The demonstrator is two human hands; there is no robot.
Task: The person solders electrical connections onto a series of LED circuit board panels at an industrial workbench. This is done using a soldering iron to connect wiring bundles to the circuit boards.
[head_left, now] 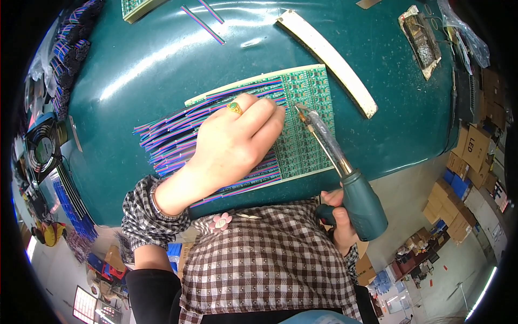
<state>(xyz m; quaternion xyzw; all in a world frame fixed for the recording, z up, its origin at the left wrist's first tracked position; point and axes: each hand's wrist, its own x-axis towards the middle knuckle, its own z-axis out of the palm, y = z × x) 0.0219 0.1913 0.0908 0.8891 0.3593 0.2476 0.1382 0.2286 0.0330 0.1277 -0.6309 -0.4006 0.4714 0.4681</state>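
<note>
A green circuit board panel lies on the table, with rows of small parts. Multicoloured ribbon wires run in a dense row from the middle of the panel out past its left side. My left hand rests over these wires, its fingers curled and closed at their board ends. What the fingertips pinch is hidden beneath them. In my right hand is a soldering gun with a dark green body. Its tip points at the panel, just right of my left fingers; whether it touches cannot be told.
The table has a green cover. Behind the panel lies a long white curved strip. Farther right sits a soiled tray. Loose ribbon wires lie at the back, wire bundles and a fan at the left.
</note>
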